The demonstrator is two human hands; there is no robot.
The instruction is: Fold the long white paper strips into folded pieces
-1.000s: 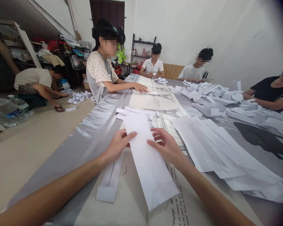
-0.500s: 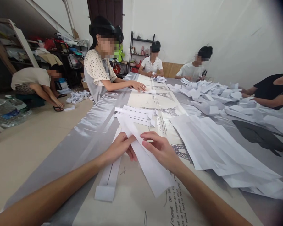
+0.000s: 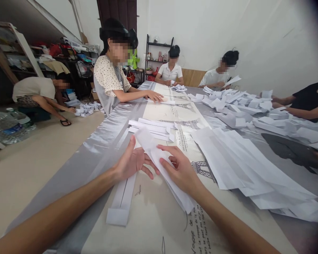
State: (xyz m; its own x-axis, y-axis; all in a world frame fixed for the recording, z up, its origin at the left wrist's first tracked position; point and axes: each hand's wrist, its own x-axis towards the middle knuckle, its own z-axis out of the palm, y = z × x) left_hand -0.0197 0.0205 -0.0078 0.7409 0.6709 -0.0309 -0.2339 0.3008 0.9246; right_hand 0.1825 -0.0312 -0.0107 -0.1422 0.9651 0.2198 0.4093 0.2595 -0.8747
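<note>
Left thumb lifted, paper touching right fingers.

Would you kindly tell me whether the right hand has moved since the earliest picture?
Yes: the right hand has shifted left, uncovering more of the printed tower on the tablecloth.

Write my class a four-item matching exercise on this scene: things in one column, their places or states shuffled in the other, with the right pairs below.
Column A
1. Held paper
2. Left hand
3. Fanned sheets
4. Plastic bottles

Column B
a. On the floor, at the far left of the picture
b. Palm showing, thumb spread away from the fingers
c. In the grip of the right hand
d. Lying on the tablecloth, to the right of both hands

Pairs: 1-c, 2-b, 3-d, 4-a
</note>
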